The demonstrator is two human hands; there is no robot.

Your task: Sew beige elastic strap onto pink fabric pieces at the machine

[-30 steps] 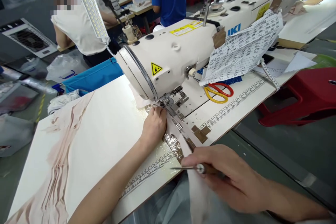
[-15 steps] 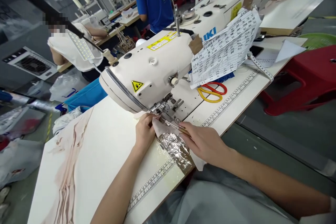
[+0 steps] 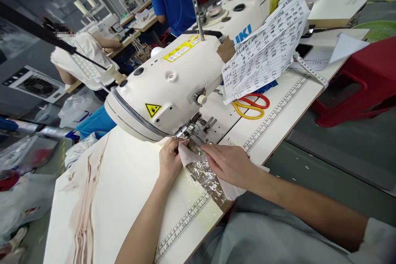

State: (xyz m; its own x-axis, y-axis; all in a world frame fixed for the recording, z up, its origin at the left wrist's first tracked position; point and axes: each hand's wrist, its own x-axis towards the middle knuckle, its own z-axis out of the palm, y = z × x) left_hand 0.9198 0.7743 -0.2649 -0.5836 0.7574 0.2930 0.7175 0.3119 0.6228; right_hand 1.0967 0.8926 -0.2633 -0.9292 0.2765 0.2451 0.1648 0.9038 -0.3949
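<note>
Left hand [image 3: 169, 160]: your fingers pinch the pale cloth [image 3: 189, 157] flat, just left of the presser foot [image 3: 192, 140].
Right hand [image 3: 227, 164]: fingers bent, pressing the cloth's near edge straight.
Cloth: under both hands, at the sewing machine [image 3: 173, 86].
Scissors [image 3: 250, 106]: beside the machine, within reach.

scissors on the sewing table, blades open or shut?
Cannot tell. Only the red and yellow handles of the scissors show, lying flat on the table; the blades are hidden under the printed paper sheet.
</note>
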